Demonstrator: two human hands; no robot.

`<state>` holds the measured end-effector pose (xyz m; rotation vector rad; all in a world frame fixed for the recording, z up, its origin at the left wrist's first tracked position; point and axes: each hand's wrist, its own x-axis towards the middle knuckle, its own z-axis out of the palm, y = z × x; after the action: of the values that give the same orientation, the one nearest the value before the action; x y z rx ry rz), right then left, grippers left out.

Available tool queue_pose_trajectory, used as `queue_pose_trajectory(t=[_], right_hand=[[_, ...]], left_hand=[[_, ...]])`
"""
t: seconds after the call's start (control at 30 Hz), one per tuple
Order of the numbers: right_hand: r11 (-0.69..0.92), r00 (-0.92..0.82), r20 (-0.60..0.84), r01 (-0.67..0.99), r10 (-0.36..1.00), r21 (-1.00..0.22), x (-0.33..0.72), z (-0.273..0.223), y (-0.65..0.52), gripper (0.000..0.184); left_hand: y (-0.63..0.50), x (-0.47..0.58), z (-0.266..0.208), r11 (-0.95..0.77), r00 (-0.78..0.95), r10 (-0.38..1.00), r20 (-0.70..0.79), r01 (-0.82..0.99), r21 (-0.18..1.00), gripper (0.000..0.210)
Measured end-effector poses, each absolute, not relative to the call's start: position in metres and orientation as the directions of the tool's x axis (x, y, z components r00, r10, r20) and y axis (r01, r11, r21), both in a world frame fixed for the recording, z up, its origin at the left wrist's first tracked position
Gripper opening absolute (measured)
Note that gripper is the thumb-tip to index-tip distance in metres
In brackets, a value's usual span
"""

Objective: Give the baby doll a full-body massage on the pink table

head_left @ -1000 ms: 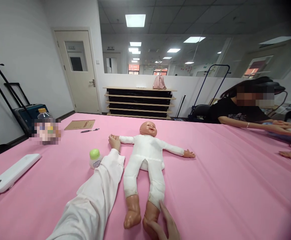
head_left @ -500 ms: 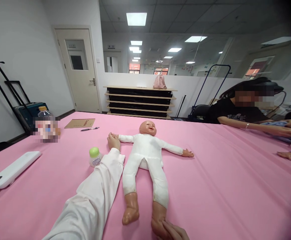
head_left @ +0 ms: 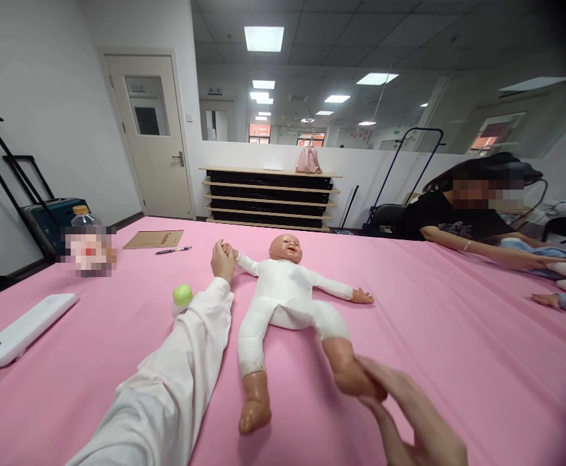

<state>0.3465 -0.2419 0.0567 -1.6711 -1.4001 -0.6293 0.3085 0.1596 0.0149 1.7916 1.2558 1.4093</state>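
Pink tablecloth (head_left: 462, 349): doll (head_left: 285, 285) between left hand (head_left: 223, 263), right hand (head_left: 423, 411).

White-bodied doll (head_left: 287, 285) on back, arms spread, one leg splayed outward.

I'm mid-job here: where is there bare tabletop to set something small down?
Widest: the pink cloth between the free arm of the doll and the small blue-cuffed hand at the right edge. Narrower: between the white device and the pale left sleeve. Crowded: beside that sleeve, where the jar stands, and where the left hand and right hand hold the doll.
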Motion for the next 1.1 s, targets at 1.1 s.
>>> queue_pose_trajectory(t=[1.1], right_hand=[[0.127, -0.002, 0.783, 0.987, 0.622, -0.098, 0.371, 0.057, -0.221, 0.034]], left_hand=[[0.167, 0.305, 0.0, -0.156, -0.013, 0.987, 0.161, 0.186, 0.97, 0.039]])
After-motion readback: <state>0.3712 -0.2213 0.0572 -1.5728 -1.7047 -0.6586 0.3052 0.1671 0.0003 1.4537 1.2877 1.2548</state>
